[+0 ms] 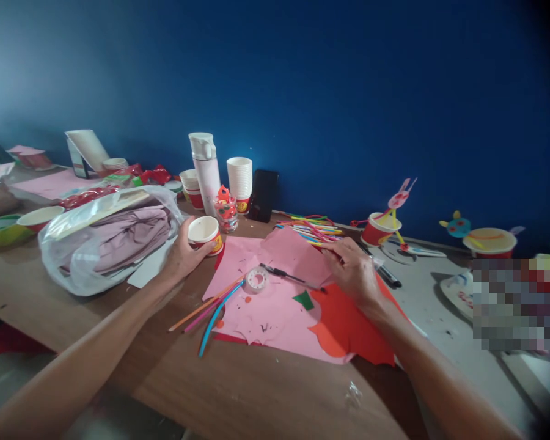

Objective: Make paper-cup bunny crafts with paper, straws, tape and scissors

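My left hand (186,253) is wrapped around a red and white paper cup (204,230), which stands upright with its mouth facing up. Over the near end of a bunch of coloured pipe cleaners (309,230), my right hand (355,269) has its fingers bent together; what they pinch is hidden. Between the hands lie pink paper sheets (275,324) with a roll of tape (257,278), a black pen (288,276) and a green paper scrap (304,299) on top. Orange, magenta and blue pipe cleaners (209,327) cross the sheets' left edge. Orange paper (337,324) sits below my right wrist.
A plastic bag with cloth (114,244) fills the left side. Behind stand a flask (205,174), stacked cups (239,183), a glass (227,215) and a phone (263,195). Decorated cups (381,230), a marker (389,277) and scissors (421,251) are at the right, before a blue wall.
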`<state>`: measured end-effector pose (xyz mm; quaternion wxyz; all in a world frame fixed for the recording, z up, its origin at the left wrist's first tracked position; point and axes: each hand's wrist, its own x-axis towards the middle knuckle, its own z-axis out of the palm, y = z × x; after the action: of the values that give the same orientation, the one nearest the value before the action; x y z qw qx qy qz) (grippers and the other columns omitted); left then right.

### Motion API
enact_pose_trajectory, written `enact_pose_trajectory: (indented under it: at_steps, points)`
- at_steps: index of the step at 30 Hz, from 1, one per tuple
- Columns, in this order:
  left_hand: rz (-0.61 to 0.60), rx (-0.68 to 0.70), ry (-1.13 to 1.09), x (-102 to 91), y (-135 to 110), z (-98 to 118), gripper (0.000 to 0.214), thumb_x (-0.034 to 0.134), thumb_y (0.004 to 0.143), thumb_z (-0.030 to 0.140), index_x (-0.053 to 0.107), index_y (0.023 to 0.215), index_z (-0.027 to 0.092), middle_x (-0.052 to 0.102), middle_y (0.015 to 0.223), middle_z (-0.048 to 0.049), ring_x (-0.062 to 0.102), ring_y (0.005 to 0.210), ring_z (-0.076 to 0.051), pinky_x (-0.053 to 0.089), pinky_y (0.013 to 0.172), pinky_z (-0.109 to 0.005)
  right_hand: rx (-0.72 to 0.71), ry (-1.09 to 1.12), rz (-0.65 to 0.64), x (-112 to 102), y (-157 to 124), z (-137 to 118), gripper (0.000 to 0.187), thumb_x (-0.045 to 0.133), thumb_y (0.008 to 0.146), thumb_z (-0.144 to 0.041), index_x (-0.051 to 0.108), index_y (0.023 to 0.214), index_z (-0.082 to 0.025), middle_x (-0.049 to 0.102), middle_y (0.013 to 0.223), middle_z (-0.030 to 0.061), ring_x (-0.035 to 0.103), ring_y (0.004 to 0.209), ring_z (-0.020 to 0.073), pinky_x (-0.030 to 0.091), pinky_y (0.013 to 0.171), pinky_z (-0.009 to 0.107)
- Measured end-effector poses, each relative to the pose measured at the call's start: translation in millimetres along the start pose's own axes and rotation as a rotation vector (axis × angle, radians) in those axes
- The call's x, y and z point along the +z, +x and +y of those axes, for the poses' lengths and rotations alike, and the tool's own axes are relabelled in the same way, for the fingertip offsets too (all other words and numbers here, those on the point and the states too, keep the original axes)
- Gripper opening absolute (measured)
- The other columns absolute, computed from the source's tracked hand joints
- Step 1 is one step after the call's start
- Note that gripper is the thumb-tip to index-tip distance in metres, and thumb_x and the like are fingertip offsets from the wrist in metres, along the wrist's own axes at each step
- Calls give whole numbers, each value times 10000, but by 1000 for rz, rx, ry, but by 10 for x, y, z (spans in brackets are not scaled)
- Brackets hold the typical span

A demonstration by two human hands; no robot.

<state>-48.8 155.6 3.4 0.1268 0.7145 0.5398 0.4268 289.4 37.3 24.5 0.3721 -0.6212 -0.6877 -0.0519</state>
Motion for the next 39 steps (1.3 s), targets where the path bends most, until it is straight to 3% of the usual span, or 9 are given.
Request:
enact_pose_trajectory:
  at_steps: [8,18,23,26,28,32,33,35,39]
  points:
    - [48,26,26,-42,47,-32,674,621,681,393,384,1274,179,508,1238,-112,510,1113,-240,413,939,-369,55,21,75,-22,53,118,239,444,851,-285,651,920,-185,599,845,67,562,784,186,445,716,292]
    - [-101,-28,74,-74,-15,47,826,662,639,437,288,1345,229,484,1283,-121,484,1157,-290,390,953,-429,88,63,17,-19,82,268,247,458,835,-288,659,935,-184,622,874,63,580,800,188,444,713,287]
    - [-2,124,170,-165,-108,133,865,678,634,405,258,1361,198,347,1388,-139,335,1272,-319,281,1039,-474,108,80,-16,-49,101,306,250,471,827,-293,664,943,-185,634,897,56,589,807,183,436,729,283]
    - [27,280,186,-213,-269,265,714,651,680,355,351,1312,215,401,1352,-110,346,1266,-295,270,1059,-447,135,80,-52,-55,109,300,251,480,818,-303,668,937,-189,644,907,53,592,798,183,434,719,280]
    - [-100,367,148,-216,-406,387,579,626,717,351,431,1250,240,503,1257,-89,454,1177,-271,352,1007,-423,160,94,-78,-56,113,297,252,488,810,-309,670,933,-187,657,923,51,595,808,186,433,717,277]
    - [-604,625,166,-171,-622,630,402,563,789,359,522,1171,242,566,1207,-76,490,1138,-251,373,974,-413,243,95,-112,-72,121,297,257,516,783,-321,683,916,-177,677,856,43,590,719,175,426,650,262]
    - [-684,693,180,-158,-648,677,377,551,801,351,534,1158,231,564,1213,-83,480,1151,-251,361,981,-414,255,90,-122,-78,123,298,262,520,779,-326,685,915,-176,675,815,39,580,675,167,419,624,257]
    - [-794,799,216,-137,-667,748,327,525,824,326,552,1128,209,576,1191,-92,481,1142,-246,359,973,-406,263,85,-145,-88,125,302,277,517,778,-342,688,923,-179,660,729,24,552,598,148,399,579,247]
    - [-879,892,330,-113,-644,811,223,443,870,236,588,1026,174,636,1031,-79,550,995,-220,408,880,-374,275,77,-166,-88,121,326,301,511,776,-372,694,930,-189,607,592,-6,485,490,118,350,507,230]
